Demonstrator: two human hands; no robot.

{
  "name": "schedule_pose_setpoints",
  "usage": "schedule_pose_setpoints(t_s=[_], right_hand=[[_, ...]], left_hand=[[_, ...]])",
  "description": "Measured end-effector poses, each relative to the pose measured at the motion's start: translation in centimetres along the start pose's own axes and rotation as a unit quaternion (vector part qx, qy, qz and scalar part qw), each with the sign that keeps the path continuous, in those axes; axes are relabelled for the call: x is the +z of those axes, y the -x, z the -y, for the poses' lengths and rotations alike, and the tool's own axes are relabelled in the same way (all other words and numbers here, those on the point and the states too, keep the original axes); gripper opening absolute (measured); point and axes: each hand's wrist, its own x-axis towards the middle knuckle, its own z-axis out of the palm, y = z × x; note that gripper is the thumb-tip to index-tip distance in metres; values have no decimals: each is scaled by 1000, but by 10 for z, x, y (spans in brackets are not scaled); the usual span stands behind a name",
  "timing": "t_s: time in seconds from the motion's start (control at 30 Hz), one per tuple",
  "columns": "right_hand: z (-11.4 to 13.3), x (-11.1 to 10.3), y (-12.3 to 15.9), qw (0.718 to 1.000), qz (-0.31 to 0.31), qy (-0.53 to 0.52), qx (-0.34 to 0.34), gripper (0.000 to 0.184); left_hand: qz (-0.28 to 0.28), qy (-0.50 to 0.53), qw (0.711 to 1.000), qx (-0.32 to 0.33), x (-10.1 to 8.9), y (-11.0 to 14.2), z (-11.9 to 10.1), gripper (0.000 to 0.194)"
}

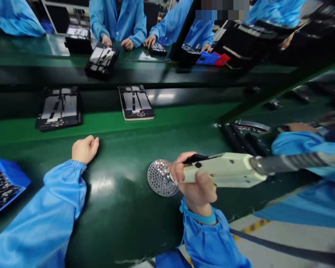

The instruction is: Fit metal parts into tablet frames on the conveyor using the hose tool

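In the head view, my right hand (198, 190) is wrapped around a cream-coloured electric screwdriver (229, 171) that lies nearly level, its tail to the right. The screwdriver's tip reaches the round metal disc (159, 182), which is full of small holes and sits on the green bench. Whether the bit is inside a hole cannot be made out. My left hand (84, 149) rests on the bench as a loose fist, and nothing shows in it. Beyond it are two opened flat devices, one dark (60, 108) at the left and one light-edged (136, 103) nearer the middle.
A blue bin (9, 175) of small metal parts stands at the left edge. Across the line, co-workers in blue sleeves handle similar devices (102, 57). A dark slanted post (268, 95) crosses the right side. Another person's blue sleeve (301, 143) is close at right.
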Motion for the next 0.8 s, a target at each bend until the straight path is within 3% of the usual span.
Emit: schedule_pose_setpoints(t_s=[0.1,0.27,0.5,0.63,0.8], right_hand=[[-6,3,-15,998,-44,17,-37,41],[-26,7,-17,999,-41,13,-26,36],[-39,15,-11,1000,-18,-1,-5,38],[-42,16,-11,999,-40,6,10,40],[-43,17,-12,998,-59,11,11,40]], left_hand=[[40,-29,999,-1,3,-2,-1,38],[29,10,1000,-6,7,-2,0,19],[59,6,998,-29,1,-2,-5,27],[53,-25,998,-32,-2,-2,-10,34],[33,-29,999,-30,2,-3,-10,30]])
